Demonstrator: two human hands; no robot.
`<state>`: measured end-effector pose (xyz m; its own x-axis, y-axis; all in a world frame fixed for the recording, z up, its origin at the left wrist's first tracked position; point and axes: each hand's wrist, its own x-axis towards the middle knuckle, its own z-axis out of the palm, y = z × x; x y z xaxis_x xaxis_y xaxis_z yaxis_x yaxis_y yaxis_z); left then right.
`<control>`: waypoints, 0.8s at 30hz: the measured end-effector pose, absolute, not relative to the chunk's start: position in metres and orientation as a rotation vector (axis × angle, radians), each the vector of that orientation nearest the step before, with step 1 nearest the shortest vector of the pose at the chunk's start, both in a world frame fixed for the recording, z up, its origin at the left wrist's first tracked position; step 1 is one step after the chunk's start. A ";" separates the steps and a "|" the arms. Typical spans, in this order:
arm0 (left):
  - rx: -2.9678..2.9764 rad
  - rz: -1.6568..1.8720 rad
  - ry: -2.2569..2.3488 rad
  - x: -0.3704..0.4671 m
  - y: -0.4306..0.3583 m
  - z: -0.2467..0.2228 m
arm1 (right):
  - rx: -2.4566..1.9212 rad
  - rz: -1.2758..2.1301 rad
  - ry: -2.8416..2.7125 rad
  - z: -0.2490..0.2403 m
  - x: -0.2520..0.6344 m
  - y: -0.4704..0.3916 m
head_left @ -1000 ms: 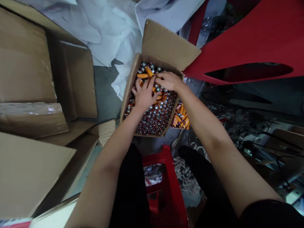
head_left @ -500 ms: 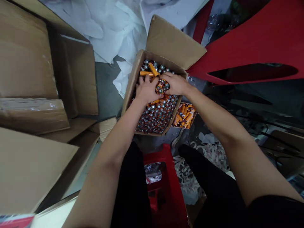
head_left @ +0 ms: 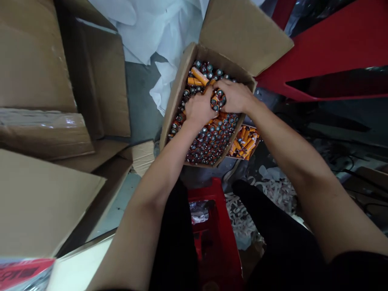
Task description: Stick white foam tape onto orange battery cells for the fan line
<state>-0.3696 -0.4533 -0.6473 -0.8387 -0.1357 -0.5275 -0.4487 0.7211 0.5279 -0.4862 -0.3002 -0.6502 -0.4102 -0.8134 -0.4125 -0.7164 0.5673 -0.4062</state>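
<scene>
Both my hands are inside an open cardboard box (head_left: pixel 172 101) filled with small cylindrical batteries (head_left: pixel 209 141), most standing on end in tight rows. My left hand (head_left: pixel 200 107) and my right hand (head_left: pixel 235 96) curl round a cluster of batteries (head_left: pixel 218 99) between them, ends facing me. Their fingertips are partly hidden among the cells. Two orange batteries (head_left: pixel 199 76) lie on their sides just beyond my left hand. A smaller box of loose orange batteries (head_left: pixel 246 141) stands beside the large box, under my right forearm.
Large open cartons (head_left: pixel 36 194) fill the left side. White sheeting (head_left: pixel 151 28) lies behind the box. A red plastic piece of furniture (head_left: pixel 330 56) stands at the right, and a red stool (head_left: pixel 216 226) is between my legs. Shredded strips (head_left: pixel 275 192) litter the floor.
The view has shifted, so the box and hands sit further right and slightly higher. My hands stay round the battery cluster, with the left fingers drawn in more.
</scene>
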 end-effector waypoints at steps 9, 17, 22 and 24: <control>-0.271 1.132 2.554 -0.356 -0.469 -0.650 | -1.201 -0.391 2.236 -0.627 -0.472 -0.296; -0.196 1.472 2.495 -0.350 -0.496 -0.610 | -1.022 -0.641 2.216 -0.592 -0.461 -0.295; -0.070 1.700 2.472 -0.354 -0.472 -0.561 | -0.897 -0.765 2.307 -0.574 -0.441 -0.261; 0.023 1.769 2.471 -0.359 -0.456 -0.547 | -0.799 -0.869 2.345 -0.565 -0.431 -0.246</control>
<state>-0.3592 -0.4560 -0.5471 -0.9946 0.0719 -0.0743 -0.0472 0.3239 0.9449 -0.4312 -0.2461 -0.5646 -0.6966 -0.6717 -0.2521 -0.3453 0.6219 -0.7029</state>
